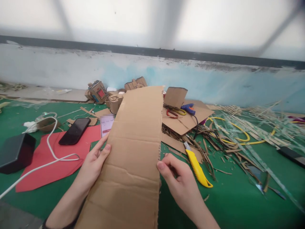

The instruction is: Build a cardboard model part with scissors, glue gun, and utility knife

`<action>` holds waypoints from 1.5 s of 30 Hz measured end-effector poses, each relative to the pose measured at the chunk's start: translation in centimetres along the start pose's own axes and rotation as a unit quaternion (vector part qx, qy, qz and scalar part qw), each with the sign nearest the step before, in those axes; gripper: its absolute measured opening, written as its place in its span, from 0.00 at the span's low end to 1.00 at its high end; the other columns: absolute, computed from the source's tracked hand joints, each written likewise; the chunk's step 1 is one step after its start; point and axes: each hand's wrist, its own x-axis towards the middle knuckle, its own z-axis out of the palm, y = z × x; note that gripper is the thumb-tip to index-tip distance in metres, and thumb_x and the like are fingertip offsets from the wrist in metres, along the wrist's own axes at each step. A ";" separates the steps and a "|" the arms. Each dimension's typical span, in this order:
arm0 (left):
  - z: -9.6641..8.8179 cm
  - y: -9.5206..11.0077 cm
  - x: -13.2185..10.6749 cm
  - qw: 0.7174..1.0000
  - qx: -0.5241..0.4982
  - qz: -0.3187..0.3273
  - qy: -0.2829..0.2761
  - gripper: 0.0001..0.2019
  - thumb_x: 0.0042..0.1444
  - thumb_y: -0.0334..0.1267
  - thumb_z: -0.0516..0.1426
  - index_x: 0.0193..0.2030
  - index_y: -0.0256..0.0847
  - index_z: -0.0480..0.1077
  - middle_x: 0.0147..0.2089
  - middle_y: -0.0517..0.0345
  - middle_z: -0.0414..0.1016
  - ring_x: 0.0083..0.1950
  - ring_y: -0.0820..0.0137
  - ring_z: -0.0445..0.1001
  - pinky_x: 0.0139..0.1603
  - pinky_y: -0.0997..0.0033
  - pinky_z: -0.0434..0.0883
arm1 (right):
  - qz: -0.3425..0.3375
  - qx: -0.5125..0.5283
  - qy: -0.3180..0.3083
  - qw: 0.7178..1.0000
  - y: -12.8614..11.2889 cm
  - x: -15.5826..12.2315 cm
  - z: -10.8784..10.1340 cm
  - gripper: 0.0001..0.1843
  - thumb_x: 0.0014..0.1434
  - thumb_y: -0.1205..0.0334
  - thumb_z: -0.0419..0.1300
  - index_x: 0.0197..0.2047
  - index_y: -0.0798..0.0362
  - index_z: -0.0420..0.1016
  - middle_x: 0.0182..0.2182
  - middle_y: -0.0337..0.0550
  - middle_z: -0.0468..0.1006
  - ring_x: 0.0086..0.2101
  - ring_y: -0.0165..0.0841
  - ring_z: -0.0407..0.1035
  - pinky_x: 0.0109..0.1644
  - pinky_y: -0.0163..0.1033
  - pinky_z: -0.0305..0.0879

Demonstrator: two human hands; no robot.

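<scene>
A long creased piece of cardboard slants up in front of me, its right edge ragged. My left hand grips its left edge, thumb on the front face and the other fingers partly hidden at the edge. At the right edge, my right hand is closed in a pinch, with thumb and forefinger at the torn rim. Just right of that hand lies a yellow utility knife with its blade out. A black phone rests on red paper to the left.
Behind the cardboard are small cardboard models, red-handled pliers and a blue glue gun. Cardboard scraps, a yellow cable and clear strips spread rightward. A dark box and white cable lie left.
</scene>
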 end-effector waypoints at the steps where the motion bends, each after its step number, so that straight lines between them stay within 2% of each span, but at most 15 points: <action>1: 0.3 -0.3 -0.2 1.000 -0.011 -0.003 0.002 0.52 0.53 0.64 0.72 0.80 0.49 0.63 0.68 0.44 0.81 0.68 0.43 0.81 0.60 0.54 0.85 | 0.002 0.019 0.042 0.999 0.2 0.0 0.5 0.28 0.76 0.43 0.57 0.26 0.48 0.63 0.23 0.33 0.61 0.24 0.30 0.58 0.28 0.35 0.56; 5: 1.3 -1.6 -0.8 0.998 -0.038 -0.011 0.044 0.53 0.53 0.65 0.72 0.81 0.49 0.61 0.69 0.45 0.81 0.69 0.46 0.80 0.64 0.54 0.82 | 0.008 0.153 0.205 0.967 0.9 0.1 1.5 0.24 0.76 0.44 0.60 0.31 0.48 0.67 0.23 0.31 0.62 0.22 0.28 0.58 0.25 0.33 0.57; 8: 1.5 -1.9 -1.1 0.995 -0.039 -0.010 0.095 0.55 0.49 0.67 0.73 0.80 0.48 0.63 0.68 0.45 0.82 0.69 0.45 0.80 0.66 0.52 0.81 | -0.003 0.234 0.223 0.946 0.6 -0.3 0.8 0.16 0.76 0.49 0.64 0.36 0.47 0.72 0.25 0.31 0.67 0.21 0.27 0.62 0.23 0.31 0.60; 10: 1.2 -1.8 -1.1 0.994 -0.036 -0.004 0.107 0.54 0.49 0.66 0.73 0.79 0.48 0.65 0.67 0.45 0.82 0.68 0.44 0.80 0.67 0.50 0.81 | -0.006 0.237 0.176 0.955 0.2 -1.0 -0.3 0.10 0.72 0.53 0.69 0.41 0.45 0.75 0.28 0.33 0.73 0.22 0.27 0.67 0.23 0.31 0.63; 12: 0.8 -1.6 -1.0 0.994 -0.033 0.005 0.106 0.50 0.53 0.64 0.73 0.78 0.48 0.66 0.67 0.45 0.82 0.69 0.45 0.80 0.67 0.51 0.80 | -0.028 0.221 0.095 0.970 0.1 -1.8 -1.5 0.11 0.70 0.51 0.71 0.40 0.45 0.78 0.28 0.34 0.76 0.23 0.27 0.69 0.26 0.32 0.65; 15: 0.2 -1.3 -0.8 0.995 -0.028 0.022 0.095 0.46 0.56 0.61 0.72 0.78 0.49 0.66 0.68 0.47 0.82 0.70 0.46 0.79 0.66 0.53 0.81 | -0.068 0.146 -0.004 0.987 0.3 -2.6 -2.7 0.29 0.75 0.39 0.61 0.27 0.49 0.78 0.21 0.35 0.73 0.25 0.29 0.68 0.37 0.36 0.69; 16: 0.2 -1.3 -0.7 0.995 -0.026 0.027 0.093 0.46 0.56 0.61 0.72 0.78 0.49 0.66 0.68 0.47 0.82 0.70 0.47 0.79 0.65 0.54 0.82 | -0.062 0.123 -0.015 0.990 0.5 -2.7 -2.9 0.34 0.76 0.36 0.57 0.25 0.50 0.77 0.20 0.36 0.71 0.24 0.29 0.67 0.39 0.37 0.69; 18: 0.1 -1.2 -0.5 0.995 -0.021 0.032 0.094 0.47 0.56 0.62 0.72 0.79 0.49 0.66 0.68 0.47 0.82 0.69 0.47 0.80 0.63 0.55 0.83 | -0.013 0.102 -0.020 0.995 0.7 -2.5 -2.9 0.37 0.77 0.34 0.52 0.26 0.50 0.78 0.20 0.36 0.71 0.23 0.29 0.65 0.34 0.36 0.65; 21: 0.3 -1.0 -0.4 0.996 -0.020 0.026 0.079 0.47 0.56 0.62 0.72 0.79 0.50 0.66 0.67 0.48 0.83 0.68 0.46 0.81 0.61 0.55 0.85 | 0.058 0.090 -0.071 0.992 0.4 -1.9 -2.4 0.33 0.71 0.28 0.57 0.35 0.50 0.79 0.26 0.37 0.73 0.26 0.30 0.65 0.28 0.34 0.60; 23: 0.4 -0.8 -0.4 0.997 -0.018 0.034 0.062 0.46 0.56 0.62 0.72 0.78 0.50 0.67 0.68 0.47 0.82 0.67 0.46 0.82 0.59 0.56 0.85 | 0.066 0.074 -0.117 0.988 0.1 -1.5 -2.2 0.33 0.70 0.27 0.58 0.34 0.50 0.75 0.26 0.36 0.71 0.27 0.30 0.64 0.30 0.34 0.59; 26: 0.2 -0.8 -0.4 0.998 -0.010 0.046 0.050 0.48 0.56 0.62 0.72 0.79 0.50 0.65 0.69 0.47 0.81 0.65 0.46 0.83 0.58 0.57 0.86 | 0.028 0.045 -0.134 0.990 0.0 -1.4 -1.8 0.33 0.74 0.31 0.55 0.29 0.50 0.69 0.25 0.35 0.68 0.28 0.29 0.62 0.31 0.34 0.57; 32: -0.1 -0.7 -0.9 0.998 0.004 0.032 0.062 0.48 0.55 0.64 0.72 0.79 0.51 0.65 0.67 0.47 0.82 0.64 0.45 0.84 0.56 0.56 0.87 | -0.104 0.025 -0.075 0.991 1.2 -2.1 -0.8 0.27 0.81 0.45 0.53 0.30 0.49 0.64 0.25 0.32 0.66 0.27 0.28 0.61 0.32 0.33 0.57; 37: 0.0 -0.7 -0.8 0.997 0.008 0.024 0.075 0.50 0.54 0.65 0.72 0.79 0.49 0.65 0.64 0.46 0.85 0.64 0.45 0.84 0.56 0.56 0.87 | -0.182 -0.018 -0.035 0.983 1.4 -1.5 -0.5 0.23 0.83 0.54 0.51 0.32 0.48 0.60 0.24 0.31 0.64 0.26 0.28 0.60 0.34 0.33 0.59; 41: 0.1 -1.0 -0.8 0.996 0.003 0.012 0.090 0.50 0.52 0.65 0.73 0.78 0.50 0.66 0.64 0.47 0.85 0.66 0.46 0.83 0.56 0.58 0.86 | -0.245 -0.088 0.008 0.965 1.3 -1.2 -0.4 0.19 0.83 0.60 0.51 0.35 0.47 0.63 0.25 0.32 0.66 0.26 0.29 0.60 0.34 0.34 0.61; 45: 0.1 -0.9 -1.0 0.995 0.002 0.014 0.096 0.48 0.54 0.63 0.72 0.78 0.50 0.67 0.63 0.48 0.86 0.67 0.46 0.82 0.59 0.56 0.85 | -0.323 -0.183 0.040 0.928 1.4 -2.5 -0.6 0.16 0.81 0.68 0.51 0.38 0.47 0.65 0.22 0.33 0.67 0.24 0.31 0.57 0.32 0.36 0.58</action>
